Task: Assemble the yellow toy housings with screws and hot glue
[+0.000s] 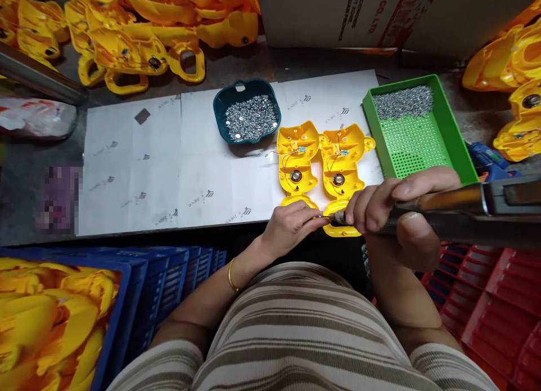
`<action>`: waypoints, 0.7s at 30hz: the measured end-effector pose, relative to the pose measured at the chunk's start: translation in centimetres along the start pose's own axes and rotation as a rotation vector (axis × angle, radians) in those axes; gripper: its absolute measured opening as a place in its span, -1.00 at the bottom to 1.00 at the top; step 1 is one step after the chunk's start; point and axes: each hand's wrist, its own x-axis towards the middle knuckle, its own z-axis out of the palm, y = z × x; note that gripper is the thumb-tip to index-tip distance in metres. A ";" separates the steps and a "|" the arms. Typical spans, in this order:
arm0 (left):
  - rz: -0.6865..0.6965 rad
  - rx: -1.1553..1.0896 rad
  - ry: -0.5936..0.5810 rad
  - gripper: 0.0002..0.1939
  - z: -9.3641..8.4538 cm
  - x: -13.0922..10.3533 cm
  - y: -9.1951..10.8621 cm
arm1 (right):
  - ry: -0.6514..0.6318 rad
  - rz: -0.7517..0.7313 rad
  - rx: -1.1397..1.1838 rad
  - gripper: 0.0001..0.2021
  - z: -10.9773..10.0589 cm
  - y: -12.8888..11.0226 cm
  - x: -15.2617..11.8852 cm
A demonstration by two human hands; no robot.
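Observation:
My right hand (393,210) is wrapped round a dark power screwdriver (448,205), which lies level with its tip pointing left. At that tip, the fingers of my left hand (291,222) are pinched together on the thin bit. Just beyond my hands, two yellow plastic shells, one on the left (297,160) and one on the right (342,160), lie open side up on the white sheet (211,177). Each shows a round speaker, a small circuit board and thin wires. Their looped handles are near me, partly hidden by my hands.
A dark teal tray (217,112) of small metal parts stands behind the shells. A green basket (454,137) with screws is at the right. Yellow shells (156,53) are piled behind. A blue crate (122,301) is at lower left, red crates (499,301) at lower right.

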 end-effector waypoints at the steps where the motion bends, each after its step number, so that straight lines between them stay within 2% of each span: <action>1: 0.002 0.003 -0.003 -0.74 0.0 0.0 0.0 | -0.012 -0.001 0.003 -0.85 0.1 0.0 0.0; 3: 0.003 -0.003 -0.007 -0.74 0.0 0.0 0.1 | 0.015 -0.013 -0.004 -0.85 0.5 -0.1 0.0; 8: -0.028 -0.088 -0.033 -0.78 0.1 -0.2 0.1 | 0.172 -0.021 -0.012 -0.85 1.7 -0.5 0.0; 13: -0.059 -0.097 -0.007 -0.82 0.4 -0.3 0.4 | 0.146 -0.033 -0.014 -0.85 1.5 -0.3 -0.1; 18: -0.093 -0.113 -0.020 -0.76 0.8 -0.3 0.7 | 0.075 -0.036 -0.032 -0.82 1.1 -0.4 -0.2; 21: -0.106 -0.038 -0.001 -0.67 0.8 -0.1 0.6 | 0.069 -0.043 -0.088 -0.79 0.6 -1.1 0.2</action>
